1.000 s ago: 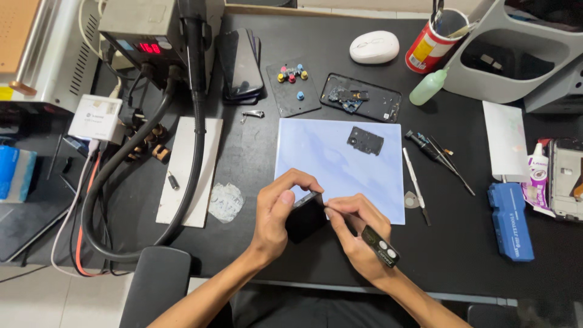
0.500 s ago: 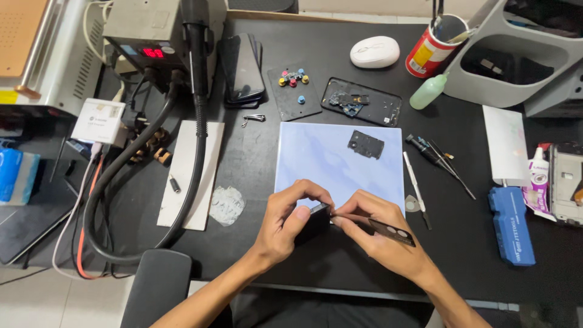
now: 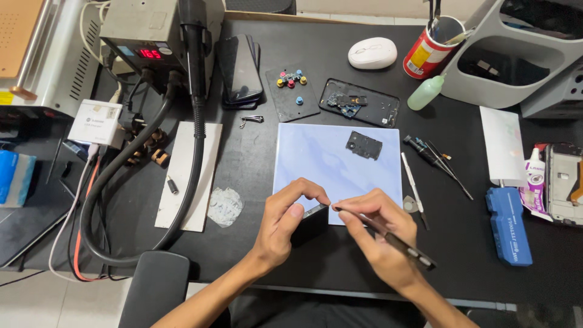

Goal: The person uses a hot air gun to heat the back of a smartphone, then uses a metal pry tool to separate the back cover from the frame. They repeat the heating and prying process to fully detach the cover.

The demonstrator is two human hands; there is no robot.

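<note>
Since a second ago the right hand point(image 3: 379, 234) has swung its slim dark tool point(image 3: 388, 237) round, so the tip now meets the small black part point(image 3: 313, 217) pinched in the left hand point(image 3: 285, 225): work on the part has begun. Both hands are closed, grasping. Beyond them lies the pale blue mat point(image 3: 328, 161) on the desk point(image 3: 255, 164).

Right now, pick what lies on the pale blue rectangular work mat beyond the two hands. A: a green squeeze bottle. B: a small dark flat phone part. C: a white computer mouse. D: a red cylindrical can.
B: a small dark flat phone part lies alone on the pale blue rectangular work mat, while the mouse, can and bottle sit on the black tabletop beyond it.
</note>
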